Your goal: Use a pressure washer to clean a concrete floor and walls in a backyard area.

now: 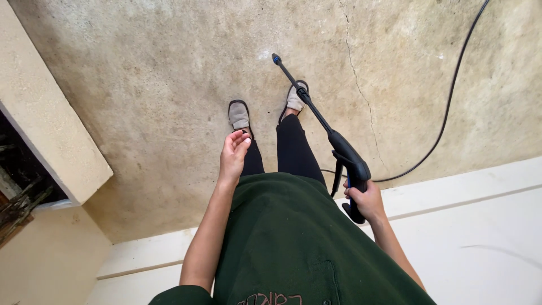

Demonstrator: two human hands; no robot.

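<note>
Head view: right hand [366, 199] grips the spray gun [339, 152] by its handle, nozzle aimed at the floor [169, 85]; left hand [232, 155] hangs open, empty.

Concrete floor [169, 96] seen from above, with what rests on it.

The floor is rough, mottled grey-tan, stained darker toward the left, and a thin crack [358, 79] runs down it from the top edge right of centre. A black hose [449, 107] lies on it, curving from the upper right corner down toward the middle. Two grey slip-on shoes [239, 116] stand on it side by side near the centre. A pale raised ledge [468, 186] borders the floor along its lower edge, and a light plastered wall block [51, 130] meets it at the left.
</note>
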